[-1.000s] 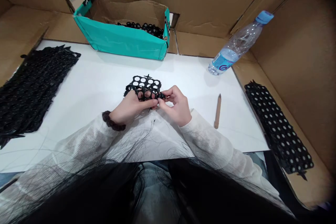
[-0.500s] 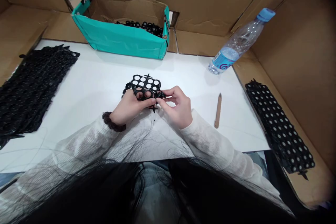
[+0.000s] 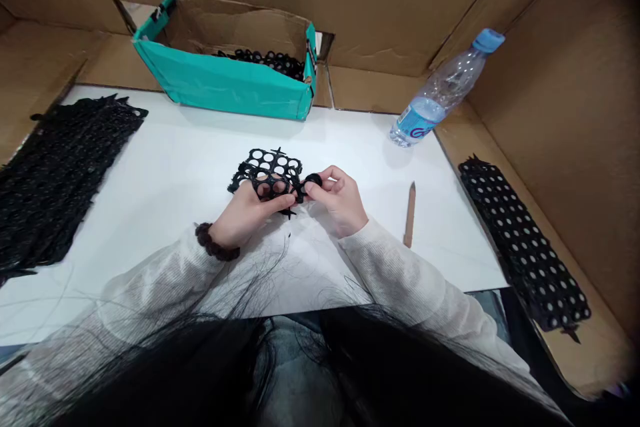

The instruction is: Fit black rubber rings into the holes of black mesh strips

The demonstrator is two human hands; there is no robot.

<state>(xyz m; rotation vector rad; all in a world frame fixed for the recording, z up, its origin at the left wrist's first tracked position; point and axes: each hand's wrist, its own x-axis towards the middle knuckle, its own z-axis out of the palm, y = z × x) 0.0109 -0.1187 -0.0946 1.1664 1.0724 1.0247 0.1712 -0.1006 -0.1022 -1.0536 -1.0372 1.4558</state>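
A black sheet with rows of round holes is held over the white table, bent toward me along its near side. My left hand is closed on its left and near edge, the thumb lying along the front. My right hand pinches a small black round piece between thumb and fingers at the sheet's right edge. Whether that piece is loose or joined to the sheet I cannot tell. White shows through the sheet's far holes.
A teal-fronted cardboard box with small black rings stands at the back. Stacked black sheets lie left, and a black holed strip stack lies right. A water bottle and a brown pencil-like stick are on the right.
My right fingers have drawn slightly rightward from the sheet's edge, and the round black piece between them shows more clearly. My left hand keeps its grip. The whole view has shifted a little.
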